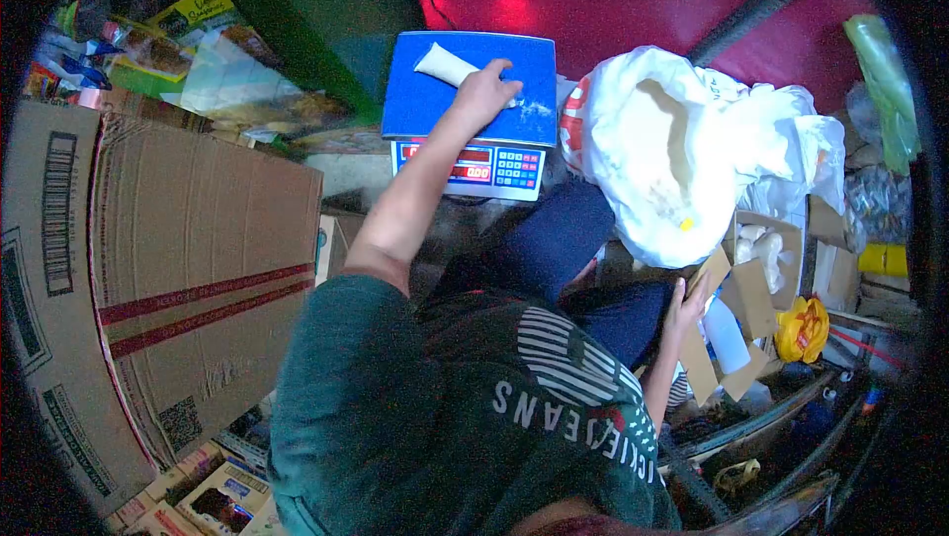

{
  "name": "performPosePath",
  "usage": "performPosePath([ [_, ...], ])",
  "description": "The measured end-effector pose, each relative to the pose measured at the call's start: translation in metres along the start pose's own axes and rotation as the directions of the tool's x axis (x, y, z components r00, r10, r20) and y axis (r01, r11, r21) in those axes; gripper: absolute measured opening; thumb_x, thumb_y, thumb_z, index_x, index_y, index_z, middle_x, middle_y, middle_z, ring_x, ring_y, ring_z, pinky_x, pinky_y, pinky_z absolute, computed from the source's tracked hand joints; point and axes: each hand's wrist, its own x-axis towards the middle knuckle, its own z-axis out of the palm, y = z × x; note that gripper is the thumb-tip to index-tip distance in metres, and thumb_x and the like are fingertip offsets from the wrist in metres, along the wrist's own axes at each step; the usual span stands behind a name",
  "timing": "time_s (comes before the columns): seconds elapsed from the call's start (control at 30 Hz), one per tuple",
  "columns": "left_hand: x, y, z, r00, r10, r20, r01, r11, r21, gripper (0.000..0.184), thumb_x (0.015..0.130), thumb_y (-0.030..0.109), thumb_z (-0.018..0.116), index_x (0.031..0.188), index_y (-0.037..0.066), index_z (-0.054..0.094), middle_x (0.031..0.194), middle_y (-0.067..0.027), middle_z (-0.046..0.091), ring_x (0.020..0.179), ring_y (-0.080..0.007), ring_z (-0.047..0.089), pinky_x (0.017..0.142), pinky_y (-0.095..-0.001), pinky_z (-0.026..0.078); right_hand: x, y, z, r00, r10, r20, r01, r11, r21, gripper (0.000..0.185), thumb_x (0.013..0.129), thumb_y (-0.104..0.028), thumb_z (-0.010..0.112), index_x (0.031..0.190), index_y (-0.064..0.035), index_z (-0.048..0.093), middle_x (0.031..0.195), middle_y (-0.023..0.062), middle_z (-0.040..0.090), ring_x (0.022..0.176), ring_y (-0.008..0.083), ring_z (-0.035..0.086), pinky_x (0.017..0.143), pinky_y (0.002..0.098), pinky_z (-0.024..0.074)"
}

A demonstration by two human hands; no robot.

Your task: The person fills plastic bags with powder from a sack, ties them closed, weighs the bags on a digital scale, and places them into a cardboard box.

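A narrow clear bag of white grains or powder (445,63) lies slantwise on the blue platform of a digital scale (415,119). My left hand (482,99) is over the bag's right end, its fingers curled round it; that end is hidden under the hand. White powder (536,109) is scattered on the platform beside my fingertips. The scale's red display (476,173) reads 0.00. Lower right, my right hand (684,307) is closed on the flap of a small open cardboard box (700,368), with a whitish-blue plastic item (727,336) close by.
A large white plastic bag (633,210), open at the top, stands right of the scale. Big cardboard boxes (208,289) line the left side. Another carton (781,284) with white packets and a yellow bag (801,328) are at the right.
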Motion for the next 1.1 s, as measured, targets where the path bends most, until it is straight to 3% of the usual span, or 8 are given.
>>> performPosePath([
  [0.2, -0.086, 0.050, 0.029, 0.985, 0.019, 0.174, -0.001, 0.995, -0.104, 0.051, 0.084, 0.032, 0.060, 0.122, 0.000, 0.048, 0.102, -0.0215, 0.061, 0.090, -0.0350, 0.062, 0.079, -0.0441, 0.048, 0.000, 0.012, 0.004, 0.999, -0.017, -0.034, 0.017, 1.000, -0.010, 0.058, 0.090, -0.030, 0.054, 0.131, 0.0064, 0.039, 0.133, 0.0255, 0.044, 0.123, 0.0385, 0.042, 0.104, 0.0424, 0.0312],
  [0.23, -0.105, 0.040, 0.054, 0.948, 0.304, 0.098, -0.279, 0.937, -0.211, 0.049, 0.083, 0.030, 0.060, 0.121, 0.002, 0.049, 0.108, -0.0225, 0.058, 0.098, -0.0336, 0.059, 0.084, -0.0436, 0.046, 0.001, 0.011, 0.004, 1.000, -0.012, -0.023, 0.012, 1.000, -0.005, 0.059, 0.090, -0.031, 0.054, 0.132, 0.0059, 0.038, 0.134, 0.0253, 0.043, 0.124, 0.0387, 0.041, 0.104, 0.0433, 0.0301],
  [0.3, -0.141, 0.027, 0.091, 0.876, 0.276, 0.397, -0.269, 0.960, -0.072, 0.051, 0.082, 0.031, 0.062, 0.123, 0.004, 0.050, 0.114, -0.0192, 0.054, 0.106, -0.0331, 0.054, 0.089, -0.0414, 0.045, 0.003, 0.006, 0.003, 1.000, 0.005, -0.011, -0.005, 1.000, -0.006, 0.060, 0.089, -0.033, 0.054, 0.133, 0.0054, 0.038, 0.134, 0.0251, 0.042, 0.125, 0.0388, 0.040, 0.104, 0.0443, 0.0291],
  [0.37, -0.174, 0.030, 0.114, 0.889, 0.325, 0.324, -0.383, 0.914, 0.133, 0.054, 0.075, 0.036, 0.065, 0.120, 0.007, 0.052, 0.114, -0.0172, 0.049, 0.103, -0.0359, 0.051, 0.085, -0.0443, 0.046, 0.004, 0.001, 0.002, 0.999, 0.033, -0.006, -0.033, 0.999, -0.024, 0.060, 0.089, -0.033, 0.054, 0.133, 0.0053, 0.038, 0.135, 0.0252, 0.042, 0.125, 0.0387, 0.039, 0.104, 0.0442, 0.0295],
  [0.53, -0.141, 0.022, 0.092, 0.818, 0.398, 0.415, -0.409, 0.910, -0.066, 0.044, 0.076, 0.029, 0.065, 0.113, 0.007, 0.056, 0.106, -0.0139, 0.053, 0.102, -0.0316, 0.053, 0.084, -0.0419, 0.046, 0.000, 0.008, 0.005, 1.000, 0.007, -0.020, -0.007, 1.000, 0.007, 0.060, 0.089, -0.032, 0.054, 0.134, 0.0034, 0.037, 0.135, 0.0248, 0.041, 0.125, 0.0391, 0.039, 0.104, 0.0450, 0.0297],
  [0.77, -0.056, 0.018, 0.026, 0.887, 0.431, -0.165, -0.362, 0.871, 0.331, 0.041, 0.072, 0.022, 0.069, 0.109, 0.010, 0.058, 0.104, -0.0118, 0.055, 0.100, -0.0307, 0.051, 0.085, -0.0448, 0.040, -0.001, -0.001, -0.003, 0.998, 0.057, 0.017, -0.056, 0.998, -0.039, 0.060, 0.090, -0.032, 0.052, 0.137, 0.0009, 0.034, 0.135, 0.0238, 0.041, 0.125, 0.0388, 0.039, 0.104, 0.0454, 0.0293],
  [1.0, -0.017, 0.012, 0.032, 0.935, 0.353, 0.041, -0.301, 0.723, 0.623, 0.050, 0.068, 0.036, 0.072, 0.110, 0.012, 0.057, 0.098, -0.0117, 0.055, 0.097, -0.0275, 0.053, 0.080, -0.0440, 0.041, 0.000, -0.009, -0.004, 0.989, 0.139, 0.041, -0.135, 0.987, -0.087, 0.060, 0.089, -0.035, 0.053, 0.135, 0.0002, 0.037, 0.137, 0.0207, 0.041, 0.127, 0.0346, 0.038, 0.106, 0.0440, 0.0262],
  [1.1, -0.005, 0.000, 0.040, 0.917, 0.381, 0.116, -0.348, 0.626, 0.698, 0.025, 0.076, 0.029, 0.063, 0.094, 0.013, 0.060, 0.087, -0.0083, 0.061, 0.085, -0.0258, 0.061, 0.072, -0.0440, 0.047, -0.001, -0.007, -0.002, 0.987, 0.159, -0.009, -0.159, 0.983, -0.087, 0.058, 0.087, -0.035, 0.055, 0.131, 0.0000, 0.042, 0.134, 0.0214, 0.044, 0.124, 0.0340, 0.042, 0.105, 0.0430, 0.0278],
])
